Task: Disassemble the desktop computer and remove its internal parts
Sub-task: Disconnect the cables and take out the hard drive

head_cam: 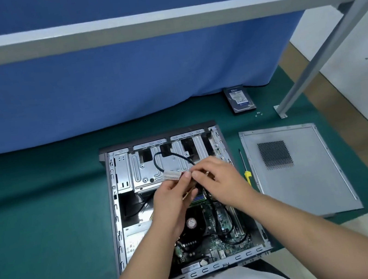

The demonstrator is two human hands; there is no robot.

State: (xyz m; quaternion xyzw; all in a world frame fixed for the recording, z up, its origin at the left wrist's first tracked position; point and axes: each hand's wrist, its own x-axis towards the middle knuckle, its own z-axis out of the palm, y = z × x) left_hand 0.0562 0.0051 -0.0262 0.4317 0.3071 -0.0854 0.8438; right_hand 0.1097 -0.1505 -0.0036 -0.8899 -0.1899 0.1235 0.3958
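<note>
Green mat [36, 237] under open computer case [116, 223], side panel [307, 182], screwdriver [246, 172], hard drive [239, 98], screws [258, 114].

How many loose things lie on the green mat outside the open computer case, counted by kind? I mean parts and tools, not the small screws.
Hard drive: 1
Side panel: 1
Screwdriver: 1
Total: 3
The small screws near the hard drive are too small to count.

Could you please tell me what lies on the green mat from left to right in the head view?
Open computer case → yellow-handled screwdriver → side panel. The hard drive, farther back, is left out.
</note>
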